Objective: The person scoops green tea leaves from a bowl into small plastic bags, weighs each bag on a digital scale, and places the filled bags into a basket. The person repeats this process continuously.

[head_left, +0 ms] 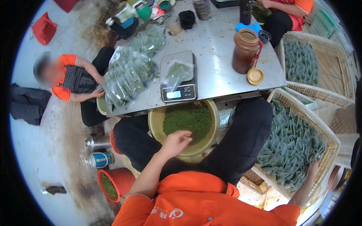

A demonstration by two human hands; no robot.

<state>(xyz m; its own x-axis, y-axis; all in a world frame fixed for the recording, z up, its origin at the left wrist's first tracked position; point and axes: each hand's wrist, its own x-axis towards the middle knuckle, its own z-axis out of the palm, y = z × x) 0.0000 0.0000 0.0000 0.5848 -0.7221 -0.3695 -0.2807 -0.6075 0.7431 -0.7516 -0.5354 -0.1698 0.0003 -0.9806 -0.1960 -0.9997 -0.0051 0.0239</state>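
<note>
One left hand [175, 144] over leaves [188, 118], yellow basin [156, 123]; right hand [313, 165] at pouches [288, 145].

Whether the right hand [313, 165] grips any of the plastic bags [286, 143] cannot be told. The left hand [175, 144] hides part of the green leaves [188, 118] below it. A co-worker's head [47, 70] is blurred; another co-worker [289, 10] is cut off by the upper edge.

Wearer has on an orange short-sleeved shirt [241, 205] with white emblem [175, 214] and lettering, small round button [210, 218], black trousers [245, 132]; hands [175, 144] bare.
</note>
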